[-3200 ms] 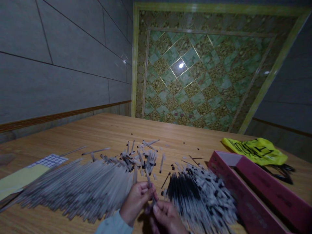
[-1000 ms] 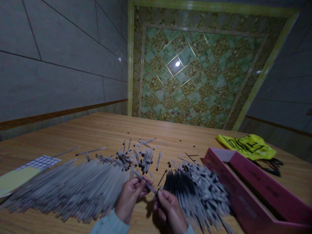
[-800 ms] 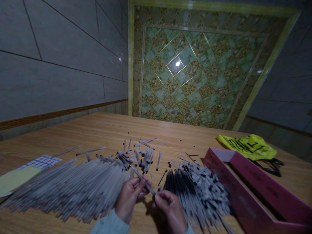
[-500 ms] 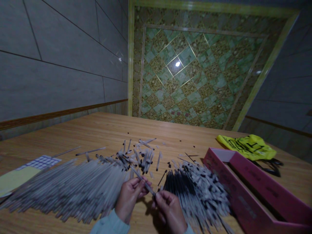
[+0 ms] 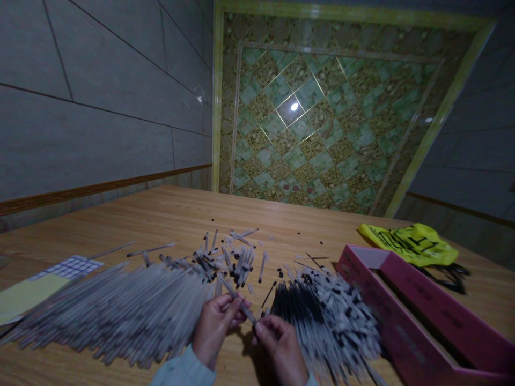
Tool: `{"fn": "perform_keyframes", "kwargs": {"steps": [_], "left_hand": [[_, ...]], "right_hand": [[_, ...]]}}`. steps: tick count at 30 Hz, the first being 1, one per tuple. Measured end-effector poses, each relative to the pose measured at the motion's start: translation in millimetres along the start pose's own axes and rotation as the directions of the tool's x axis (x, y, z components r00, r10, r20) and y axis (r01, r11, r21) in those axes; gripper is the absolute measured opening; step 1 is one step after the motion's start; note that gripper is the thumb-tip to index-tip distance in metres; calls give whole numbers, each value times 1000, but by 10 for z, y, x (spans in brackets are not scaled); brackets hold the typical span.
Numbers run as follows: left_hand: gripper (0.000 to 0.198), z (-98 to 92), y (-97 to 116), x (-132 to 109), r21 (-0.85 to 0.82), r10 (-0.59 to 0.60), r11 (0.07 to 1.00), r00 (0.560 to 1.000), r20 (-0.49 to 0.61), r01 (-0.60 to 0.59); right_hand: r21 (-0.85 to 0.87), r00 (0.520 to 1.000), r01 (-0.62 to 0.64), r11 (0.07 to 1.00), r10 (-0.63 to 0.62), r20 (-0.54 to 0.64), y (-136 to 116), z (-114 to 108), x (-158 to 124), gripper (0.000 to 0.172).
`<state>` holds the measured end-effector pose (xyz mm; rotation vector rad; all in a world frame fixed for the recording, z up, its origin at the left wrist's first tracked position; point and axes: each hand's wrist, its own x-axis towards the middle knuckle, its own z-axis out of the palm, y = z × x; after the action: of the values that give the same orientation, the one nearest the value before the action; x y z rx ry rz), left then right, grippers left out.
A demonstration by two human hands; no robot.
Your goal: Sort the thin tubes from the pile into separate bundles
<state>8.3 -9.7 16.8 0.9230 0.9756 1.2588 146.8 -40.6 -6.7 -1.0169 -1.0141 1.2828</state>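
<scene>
Rod (image 5: 237, 300), thin and grey, is held between both hands just above the near edge of the worktop (image 5: 169, 214). It slants from upper left down to lower right. The left hand (image 5: 216, 321) has its fingers closed round the rod's middle, thumb on top. The right hand (image 5: 278, 346) pinches the rod's lower end between thumb and forefinger, and its other fingers are curled in. Neither hand has any other item in it. A pale blue sleeve (image 5: 183, 371) shows at the left wrist.

Left of the hands lies a broad pile of grey rods (image 5: 120, 313), lying roughly parallel and touching the left hand's side. Right of the hands lies a second pile (image 5: 328, 319), with dark shafts and pale ends (detail is blurred). The right hand rests against its near edge. Beyond the hands, loose short pieces (image 5: 239, 260) and small black specks are scattered over the worktop.

A pink box (image 5: 426, 316), open at the top, sits just right of the second pile. A yellow bag (image 5: 410, 244) with black print lies beyond the box, near the far right edge. At far left, a yellow sheet (image 5: 24, 295) lies flat beside a gridded sheet (image 5: 70, 265), partly under the grey pile. Grey wall panels and a green patterned panel stand behind the worktop.
</scene>
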Motion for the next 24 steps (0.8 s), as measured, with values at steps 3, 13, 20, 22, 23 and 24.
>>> {"fn": "perform_keyframes", "kwargs": {"steps": [3, 13, 20, 22, 23, 24], "left_hand": [[35, 15, 14, -11, -2, -3, 1000, 1000, -9, 3], [36, 8, 6, -3, 2, -4, 1000, 999, -34, 4], [36, 21, 28, -19, 23, -9, 1000, 1000, -26, 10], [36, 19, 29, -16, 8, -6, 1000, 999, -32, 7], [36, 18, 30, -14, 0, -5, 1000, 999, -36, 5], [36, 16, 32, -13, -6, -5, 1000, 999, -38, 5]], "right_hand": [[-57, 996, 51, 997, -54, -64, -44, -4, -3, 35], [-28, 996, 66, 997, -68, -59, 9, -8, -7, 36], [20, 1000, -2, 1000, 2, -15, 72, -6, 8, 36], [-11, 997, 56, 998, -57, -60, 60, -19, 7, 34], [-16, 993, 81, 997, -82, -83, 56, -25, 6, 34], [-23, 992, 89, 996, -91, -88, 53, -28, 5, 34]]}}
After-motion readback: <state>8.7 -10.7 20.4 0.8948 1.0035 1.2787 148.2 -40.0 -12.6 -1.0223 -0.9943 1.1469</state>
